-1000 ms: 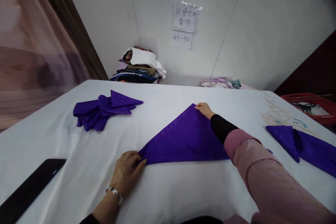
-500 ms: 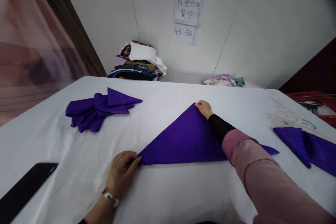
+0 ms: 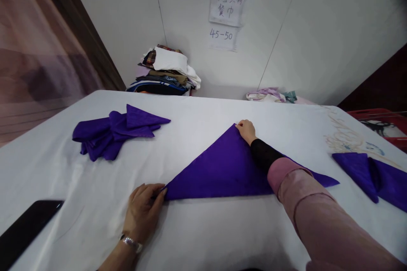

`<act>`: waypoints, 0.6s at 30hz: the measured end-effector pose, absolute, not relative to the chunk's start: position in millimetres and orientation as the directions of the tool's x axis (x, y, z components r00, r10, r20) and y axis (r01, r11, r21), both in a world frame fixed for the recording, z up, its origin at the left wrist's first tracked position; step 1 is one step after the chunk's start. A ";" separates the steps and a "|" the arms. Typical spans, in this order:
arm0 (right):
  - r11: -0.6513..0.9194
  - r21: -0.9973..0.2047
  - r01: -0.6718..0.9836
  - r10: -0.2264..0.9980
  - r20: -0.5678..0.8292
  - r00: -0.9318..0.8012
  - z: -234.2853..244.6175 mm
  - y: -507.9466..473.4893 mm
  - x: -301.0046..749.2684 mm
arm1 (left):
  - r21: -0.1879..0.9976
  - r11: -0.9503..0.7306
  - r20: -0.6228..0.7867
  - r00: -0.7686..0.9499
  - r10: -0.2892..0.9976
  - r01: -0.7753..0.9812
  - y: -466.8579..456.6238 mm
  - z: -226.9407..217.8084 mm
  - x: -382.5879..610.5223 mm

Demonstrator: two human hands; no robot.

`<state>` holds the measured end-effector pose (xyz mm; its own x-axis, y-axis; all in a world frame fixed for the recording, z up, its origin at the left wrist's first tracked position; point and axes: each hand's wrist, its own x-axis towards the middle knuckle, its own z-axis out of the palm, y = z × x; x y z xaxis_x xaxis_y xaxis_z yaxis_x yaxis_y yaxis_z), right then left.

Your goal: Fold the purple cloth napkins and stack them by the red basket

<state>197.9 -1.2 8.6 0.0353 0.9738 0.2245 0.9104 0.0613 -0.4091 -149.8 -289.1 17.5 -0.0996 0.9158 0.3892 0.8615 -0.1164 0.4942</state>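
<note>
A purple cloth napkin (image 3: 216, 169), folded into a wide triangle, lies flat on the white-covered table (image 3: 203, 233). My left hand (image 3: 143, 209) pinches its left corner between thumb and fingers. At the triangle's far tip, my right hand (image 3: 246, 131) is closed on the cloth. My right forearm crosses over the napkin's right half and hides part of it; its right corner shows beyond the sleeve.
A gathered purple napkin (image 3: 117, 133) lies at the back left, and folded purple cloth (image 3: 375, 178) at the right edge. A black flat device (image 3: 28, 230) rests front left. Behind the table are stacked clothes (image 3: 167, 72) and a red basket (image 3: 381, 116).
The view has shifted slightly. Both hands keep their hold on the napkin's corners, and the triangle keeps nearly the same shape.
</note>
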 end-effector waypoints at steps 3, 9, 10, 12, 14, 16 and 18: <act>0.057 -0.404 0.913 0.973 0.227 0.040 7.7 -0.8 197.4 | 0.462 -0.106 0.390 -0.095 0.916 0.880 -290.3 16.6 -150.2; 0.060 -0.402 0.914 0.971 0.236 0.041 9.7 0.4 196.5 | 0.432 -0.065 0.333 -0.092 0.938 0.900 -287.4 11.3 -152.2; 0.067 -0.403 0.913 0.970 0.242 0.035 11.2 -0.5 196.1 | 0.432 -0.056 0.322 -0.095 0.942 0.900 -286.8 11.1 -152.5; 0.099 -0.404 0.910 0.966 0.259 0.010 15.3 -5.1 194.0 | 0.432 -0.040 0.302 -0.103 0.948 0.901 -286.2 11.7 -153.0; 0.163 -0.401 0.902 0.959 0.280 -0.049 20.1 -15.4 189.3 | 0.437 -0.029 0.286 -0.108 0.952 0.899 -286.1 13.2 -153.0; 0.247 -0.394 0.885 0.946 0.297 -0.131 24.3 -33.0 182.2 | 0.449 -0.026 0.278 -0.113 0.954 0.893 -286.2 15.3 -152.3; 0.355 -0.379 0.855 0.921 0.299 -0.250 26.3 -57.1 174.0 | 0.463 -0.015 0.271 -0.125 0.954 0.886 -285.5 17.8 -151.1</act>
<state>174.0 -57.1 26.3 -0.2501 0.9207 0.2995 0.8545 0.3553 -0.3789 -151.1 -285.5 17.8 -0.1253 0.9544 0.2710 0.8863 -0.0151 0.4629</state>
